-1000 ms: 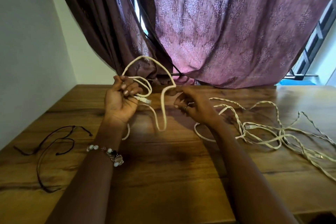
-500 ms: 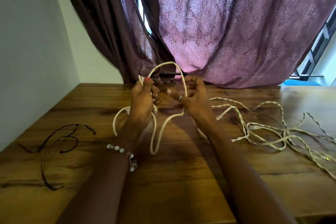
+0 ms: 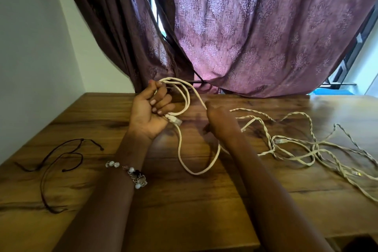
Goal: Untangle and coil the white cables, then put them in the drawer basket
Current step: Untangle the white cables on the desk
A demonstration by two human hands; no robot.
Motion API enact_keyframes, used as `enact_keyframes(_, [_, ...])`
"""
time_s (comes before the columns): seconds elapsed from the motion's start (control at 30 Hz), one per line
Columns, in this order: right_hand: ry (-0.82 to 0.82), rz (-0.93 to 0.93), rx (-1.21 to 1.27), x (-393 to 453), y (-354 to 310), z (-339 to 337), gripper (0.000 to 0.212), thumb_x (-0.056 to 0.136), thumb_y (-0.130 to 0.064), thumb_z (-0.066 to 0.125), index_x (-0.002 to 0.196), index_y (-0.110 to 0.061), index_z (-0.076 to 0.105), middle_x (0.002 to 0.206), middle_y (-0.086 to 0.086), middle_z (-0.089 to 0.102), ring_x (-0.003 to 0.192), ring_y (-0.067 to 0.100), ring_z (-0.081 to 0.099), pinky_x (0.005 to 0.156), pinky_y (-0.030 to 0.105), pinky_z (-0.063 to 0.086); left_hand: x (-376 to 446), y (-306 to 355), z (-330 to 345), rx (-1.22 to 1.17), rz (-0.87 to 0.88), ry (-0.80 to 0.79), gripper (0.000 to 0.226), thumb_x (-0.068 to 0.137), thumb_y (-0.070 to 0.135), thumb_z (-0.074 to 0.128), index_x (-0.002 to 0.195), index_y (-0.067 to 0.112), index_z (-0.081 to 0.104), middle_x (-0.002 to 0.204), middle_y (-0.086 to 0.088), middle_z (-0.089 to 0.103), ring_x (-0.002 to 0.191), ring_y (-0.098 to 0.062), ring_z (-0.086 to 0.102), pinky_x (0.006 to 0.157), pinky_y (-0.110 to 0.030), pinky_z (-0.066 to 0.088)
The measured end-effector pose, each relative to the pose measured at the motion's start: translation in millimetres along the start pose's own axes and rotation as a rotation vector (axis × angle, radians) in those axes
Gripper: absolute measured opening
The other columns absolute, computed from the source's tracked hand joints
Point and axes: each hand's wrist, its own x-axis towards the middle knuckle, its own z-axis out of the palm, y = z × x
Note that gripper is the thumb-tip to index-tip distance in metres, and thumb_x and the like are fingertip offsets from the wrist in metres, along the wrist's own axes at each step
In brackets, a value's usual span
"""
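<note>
My left hand [image 3: 150, 109] grips a small coil of white cable [image 3: 185, 96] above the table, palm up, with the cable's clear plug [image 3: 173, 119] sticking out below the fingers. From the coil one strand runs to my right hand [image 3: 219, 118], which pinches it between fingertips, back of the hand toward me. A slack loop [image 3: 197, 171] of the same cable hangs down onto the wood between my forearms. A tangle of twisted white cables [image 3: 311, 145] lies spread on the table to the right. No drawer basket is in view.
A thin black cord [image 3: 55, 159] lies looped on the left of the wooden table [image 3: 184, 210]. Purple curtains [image 3: 255, 26] hang at the table's far edge, a white wall stands on the left. The table's near right corner shows a dark gap.
My hands have drawn apart after meeting at the far edge. A further loop now sits in my left hand, and my right hand has slid out along the strand to the right.
</note>
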Motion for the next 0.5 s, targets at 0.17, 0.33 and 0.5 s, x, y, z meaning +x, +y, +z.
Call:
enact_keyframes(0.17, [-0.151, -0.087, -0.184, -8, -30, 3, 0.102, 0.083, -0.009, 0.067, 0.148, -0.002, -0.012, 0.113, 0.022, 0.061, 0.1, 0.039, 0.062, 0.076, 0.046, 0.048, 5, 1, 3, -0.075, 0.103, -0.036, 0.033, 0.1, 0.023, 0.03, 0.073, 0.014, 0.046, 0.052, 0.006, 0.041, 0.039, -0.003, 0.034, 0.04, -0.014, 0.031])
enact_keyframes(0.33, [-0.303, -0.317, 0.052, -15, -39, -13, 0.067, 0.079, -0.023, 0.076, 0.133, -0.002, 0.042, 0.11, 0.014, 0.062, 0.101, 0.029, 0.061, 0.076, 0.031, 0.045, 6, -9, 12, 0.306, 0.285, 0.141, 0.039, 0.101, 0.018, 0.032, 0.081, 0.007, 0.063, 0.07, 0.002, 0.064, 0.053, -0.007, 0.052, 0.055, -0.019, 0.047])
enact_keyframes(0.5, [-0.465, -0.284, 0.532, -20, -28, -32, 0.02, 0.076, -0.019, 0.079, 0.092, -0.016, 0.067, 0.071, 0.005, 0.07, 0.06, 0.006, 0.063, 0.056, 0.015, 0.046, 8, -17, 4, 0.611, 0.361, 0.06, 0.015, 0.102, 0.01, 0.031, 0.097, 0.018, 0.042, 0.101, -0.005, 0.072, 0.091, -0.023, 0.07, 0.083, -0.033, 0.054])
